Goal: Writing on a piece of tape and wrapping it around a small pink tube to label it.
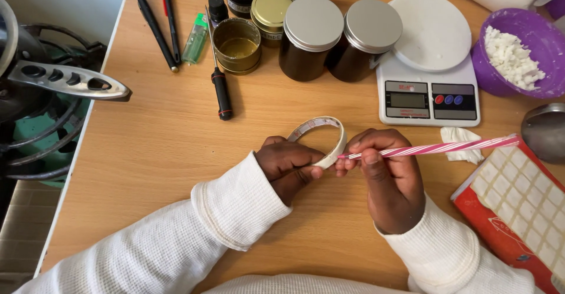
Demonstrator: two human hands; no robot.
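**A:** What are the hands holding?

**B:** The left hand [288, 167] is closed around the lower edge of a white tape ring [321, 138], holding it upright just above the middle of the tabletop [165, 153]. The right hand [388, 176] pinches a pink-and-white striped straw [435, 148] between thumb and fingertips. The straw's near tip touches the ring's right side, and its far end points toward the right edge.

**B:** Both sleeves are white and ribbed.

**A:** How far along does the work look?

**B:** Early, I would judge. One open tin [236, 45] near the far edge holds a shallow amber layer. Two brown jars [335, 38] beside it are lidded, and a gold-lidded tin [271, 8] behind it is shut too. The scale [428, 64], right of the jars, has a bare white plate and nothing on it. A purple bowl [518, 52] at the far right corner is partly filled with white chunks.

**A:** Anything else around?

**B:** A screwdriver [219, 76] lies left of the open tin, with a green lighter [194, 40] and two pens [162, 29] toward the far left corner. A crumpled white scrap [462, 141] sits below the scale. A red sheet of white stickers [518, 206] lies at the right edge, and a grey rounded thing [544, 132], cut off by the frame, is above it. Off the left edge stands dark metal equipment [47, 88]; I cannot tell what it is.
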